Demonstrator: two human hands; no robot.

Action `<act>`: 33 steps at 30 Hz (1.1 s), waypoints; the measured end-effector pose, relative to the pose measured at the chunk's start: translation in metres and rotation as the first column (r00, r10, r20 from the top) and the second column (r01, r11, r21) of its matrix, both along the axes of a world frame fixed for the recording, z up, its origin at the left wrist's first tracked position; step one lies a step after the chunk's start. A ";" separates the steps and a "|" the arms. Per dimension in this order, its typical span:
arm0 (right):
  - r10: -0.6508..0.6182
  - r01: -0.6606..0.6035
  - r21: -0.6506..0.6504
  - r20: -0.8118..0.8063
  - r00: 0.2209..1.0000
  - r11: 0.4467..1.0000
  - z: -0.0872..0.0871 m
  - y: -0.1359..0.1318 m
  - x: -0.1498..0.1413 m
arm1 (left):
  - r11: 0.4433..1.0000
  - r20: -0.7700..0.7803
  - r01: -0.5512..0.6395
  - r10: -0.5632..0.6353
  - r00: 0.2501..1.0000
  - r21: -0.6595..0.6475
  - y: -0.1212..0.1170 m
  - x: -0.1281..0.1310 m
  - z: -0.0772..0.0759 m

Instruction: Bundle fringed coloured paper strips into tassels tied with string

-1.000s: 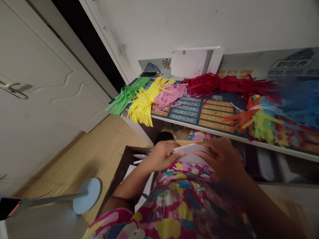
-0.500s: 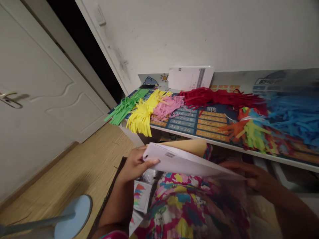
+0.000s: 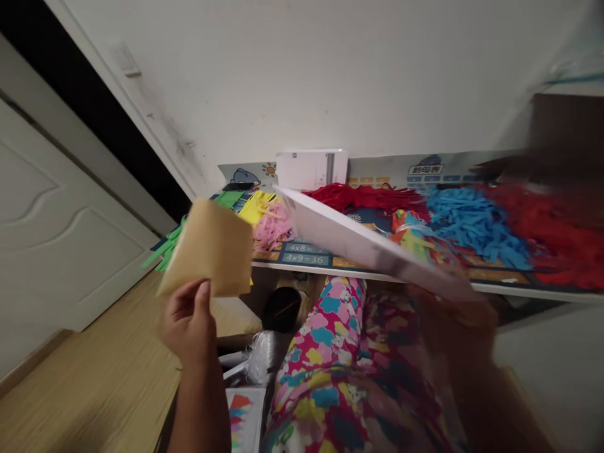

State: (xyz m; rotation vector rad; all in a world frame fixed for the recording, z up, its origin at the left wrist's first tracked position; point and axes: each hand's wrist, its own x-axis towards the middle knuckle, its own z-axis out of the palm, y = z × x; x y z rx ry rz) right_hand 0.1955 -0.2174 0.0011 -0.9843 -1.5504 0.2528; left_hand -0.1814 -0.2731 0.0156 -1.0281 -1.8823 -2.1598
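My left hand (image 3: pixel 191 318) pinches the lower edge of a tan sheet of stiff paper (image 3: pixel 214 248), held upright in front of the desk's left end. In my right hand (image 3: pixel 455 321), blurred by motion, is the right end of a flat white card (image 3: pixel 340 229). The card slants up to the left over the desk edge, in front of the pink paper strips (image 3: pixel 274 228) and a multicoloured tassel bundle (image 3: pixel 410 233). The two held things are apart. Part of the right hand's fingers is hidden under the card.
On the desk lie green strips (image 3: pixel 165 245), yellow strips (image 3: pixel 259 206), dark red strips (image 3: pixel 340 196), blue strips (image 3: pixel 476 223) and blurred red strips (image 3: pixel 561 239). A white flat card (image 3: pixel 306 170) leans on the wall. Below, a clear roll (image 3: pixel 264 358) and a picture packet (image 3: pixel 245 415) sit beside my legs.
The tan paper and the white card were together between both hands. Now my left hand has drawn the tan paper left and up, and the card is in my right hand. The view has turned right.
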 end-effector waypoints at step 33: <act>-0.092 0.472 -0.372 0.701 0.708 0.799 0.020 0.178 0.065 | 0.704 -0.680 0.135 -0.709 0.189 -0.697 0.149 0.132 -0.012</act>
